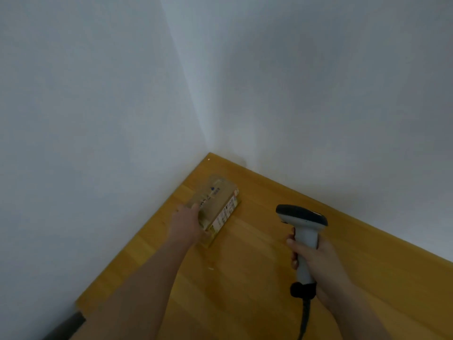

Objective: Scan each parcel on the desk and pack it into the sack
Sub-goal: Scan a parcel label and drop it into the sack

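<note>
A small cardboard parcel (215, 204) wrapped in clear tape, with a white label along its right side, lies on the wooden desk (257, 253) near the far left corner. My left hand (187, 224) grips its near left edge, thumb on top. My right hand (316, 263) holds the grey handle of a barcode scanner (302, 224), whose black head points left toward the parcel from a little way off. The scanner's dark cable (304, 320) hangs down toward the bottom edge. No sack is in view.
White walls meet at the corner just behind the desk and run along its left and back edges. A dark object (66, 327) shows at the bottom left below the desk's edge. A tiny white scrap (210, 268) lies on the wood.
</note>
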The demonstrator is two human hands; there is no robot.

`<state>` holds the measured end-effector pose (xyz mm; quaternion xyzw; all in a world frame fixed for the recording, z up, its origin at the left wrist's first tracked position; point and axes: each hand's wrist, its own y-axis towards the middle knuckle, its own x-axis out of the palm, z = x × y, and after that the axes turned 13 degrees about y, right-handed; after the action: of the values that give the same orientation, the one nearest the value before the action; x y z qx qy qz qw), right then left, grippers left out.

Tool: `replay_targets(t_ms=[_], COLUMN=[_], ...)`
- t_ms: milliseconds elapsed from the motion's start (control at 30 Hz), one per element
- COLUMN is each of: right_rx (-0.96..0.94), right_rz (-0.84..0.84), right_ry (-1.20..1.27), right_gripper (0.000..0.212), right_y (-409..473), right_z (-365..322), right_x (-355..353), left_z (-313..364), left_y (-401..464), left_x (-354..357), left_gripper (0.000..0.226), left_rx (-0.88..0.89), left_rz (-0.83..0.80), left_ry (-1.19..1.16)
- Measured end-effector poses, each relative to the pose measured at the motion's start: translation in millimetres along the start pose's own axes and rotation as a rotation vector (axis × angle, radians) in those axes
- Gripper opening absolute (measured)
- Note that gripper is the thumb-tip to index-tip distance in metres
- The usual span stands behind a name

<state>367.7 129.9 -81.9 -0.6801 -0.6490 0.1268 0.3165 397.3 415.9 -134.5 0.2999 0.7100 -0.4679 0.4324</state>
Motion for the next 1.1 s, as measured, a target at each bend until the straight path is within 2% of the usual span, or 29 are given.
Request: replay_targets(t_ms=[167, 233, 300, 367, 433, 533, 733, 1100], right_rx=[-0.011, -0.052, -0.093, -0.121, -0.148, -0.146, -0.139, -0.250], right_rz=[0.046, 0.059, 0.055, 0.045, 0.017, -0.051, -0.193, -0.454], right_ry=[0.008, -0.003, -0.007, -0.007, -0.017, 0.001, -0.012, -0.179], right_gripper=[0.011, 0.012, 0.014, 0.015, 0.018, 0.025, 0.034, 0.027], right_y=[-52, -77, -107, -138, -172, -222, -303, -386], right_z=[3, 6, 9, 11, 15, 23, 31, 12], right_x=[0, -1, -1, -2, -4, -3, -1, 54], left_z=[-10, -19, -26, -33, -41, -55, -82, -152], left_y=[-85, -114, -151, -191, -223, -266, -340, -407], left_x=[27, 31, 28, 24, 30, 33, 24, 15], left_gripper=[0.090, 0.089, 0.073, 0.062, 0.058, 0.063, 0.050, 0.069], left_rx=[-0.034, -0.034, -0.066, -0.080, -0.072, -0.039, 0.000, -0.128], left_rz=[-0.140, -0.262, -0.455, -0.498, -0.476, -0.442, -0.340, -0.018], left_ry=[-0.240, -0.562, -0.931, -1.100, -1.206, -1.358, -1.684, -1.887])
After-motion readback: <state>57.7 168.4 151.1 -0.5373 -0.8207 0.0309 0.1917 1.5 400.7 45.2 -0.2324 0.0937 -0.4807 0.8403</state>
